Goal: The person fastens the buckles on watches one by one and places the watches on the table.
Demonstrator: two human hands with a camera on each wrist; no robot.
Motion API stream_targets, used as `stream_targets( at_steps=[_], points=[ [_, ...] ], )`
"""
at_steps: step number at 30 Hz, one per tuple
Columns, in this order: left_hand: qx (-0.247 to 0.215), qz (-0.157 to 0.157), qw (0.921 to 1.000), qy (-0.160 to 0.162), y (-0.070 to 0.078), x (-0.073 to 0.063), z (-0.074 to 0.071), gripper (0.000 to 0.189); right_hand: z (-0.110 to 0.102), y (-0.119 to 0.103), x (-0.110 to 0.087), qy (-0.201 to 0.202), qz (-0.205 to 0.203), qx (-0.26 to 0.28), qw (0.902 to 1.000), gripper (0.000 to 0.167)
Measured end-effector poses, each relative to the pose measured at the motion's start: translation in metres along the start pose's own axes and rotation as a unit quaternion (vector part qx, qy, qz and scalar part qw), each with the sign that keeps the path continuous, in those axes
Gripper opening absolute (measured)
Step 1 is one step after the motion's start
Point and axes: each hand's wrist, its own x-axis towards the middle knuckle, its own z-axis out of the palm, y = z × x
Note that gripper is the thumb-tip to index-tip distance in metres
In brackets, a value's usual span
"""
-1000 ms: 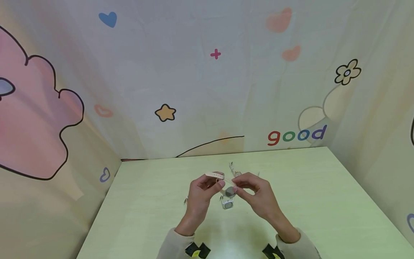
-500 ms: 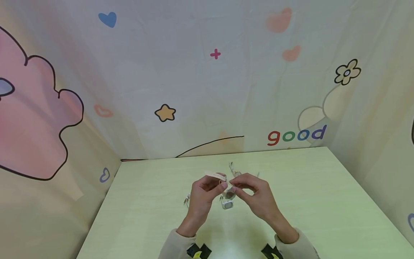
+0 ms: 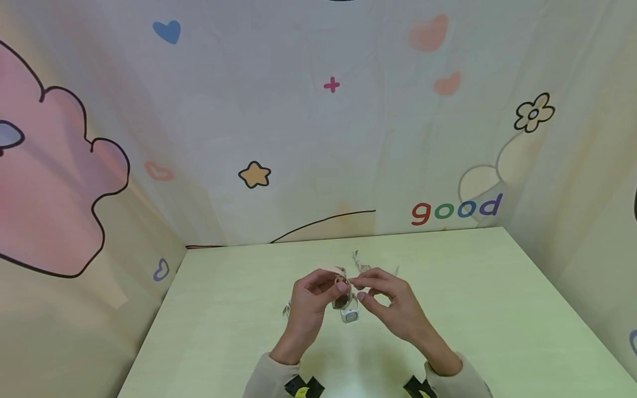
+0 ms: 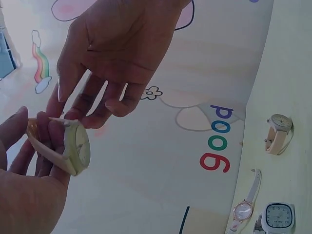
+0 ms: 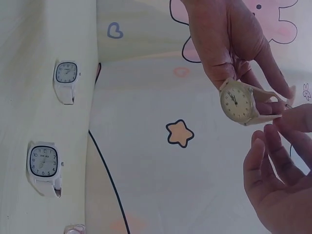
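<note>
My left hand (image 3: 311,301) holds a cream wristwatch (image 5: 237,103) with a round pale dial. Its strap is looped round into a ring, and left fingers pass through the loop in the left wrist view. The watch hangs above the table, its back facing the head camera. My right hand (image 3: 393,304) is just to the right, index fingertip at the strap and thumb held apart from it. Seen from the left wrist, the right hand (image 4: 119,53) reaches in from above with its fingers loosely spread. The strap's end is partly hidden by fingers.
On the pale table (image 3: 224,320), a white square watch (image 3: 350,315) lies below the hands. A pink-strapped round watch (image 4: 280,123) and a slim white-strapped watch (image 4: 242,211) lie farther off. To the left is another square white watch (image 5: 67,73). Printed cloth (image 3: 298,121) stands behind.
The watch has turned and shifted left, closer to my left hand. My right thumb and index finger have parted, and the right fingers have extended toward the strap.
</note>
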Motion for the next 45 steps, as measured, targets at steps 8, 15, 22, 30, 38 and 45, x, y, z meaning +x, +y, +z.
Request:
stream_targets(
  at_steps=[8,15,22,30,38,45],
  points=[
    [-0.021,-0.018,0.9991,-0.031,0.0,-0.001,-0.001,0.037,-0.002,-0.005,0.001,0.022,0.031,-0.029,0.9989,0.018],
    [0.018,-0.019,0.9994,-0.023,0.001,-0.002,0.001,0.041,-0.003,-0.01,0.005,0.042,0.065,-0.058,0.9953,0.011],
    [0.04,-0.008,0.9988,-0.027,-0.002,-0.001,0.002,0.039,-0.003,-0.013,0.01,0.052,0.099,-0.074,0.9909,0.011],
    [0.046,-0.005,0.9986,-0.025,-0.004,-0.001,0.004,0.038,-0.002,-0.011,0.013,0.064,0.131,-0.091,0.9851,0.018],
    [0.05,-0.01,0.9983,-0.027,-0.006,-0.002,0.006,0.038,-0.001,-0.009,0.014,0.109,0.052,-0.063,0.9906,0.01],
    [0.064,0.0,0.9978,-0.018,-0.005,-0.002,0.008,0.033,0.002,-0.011,0.012,0.119,0.017,-0.054,0.9913,0.011]
  ],
)
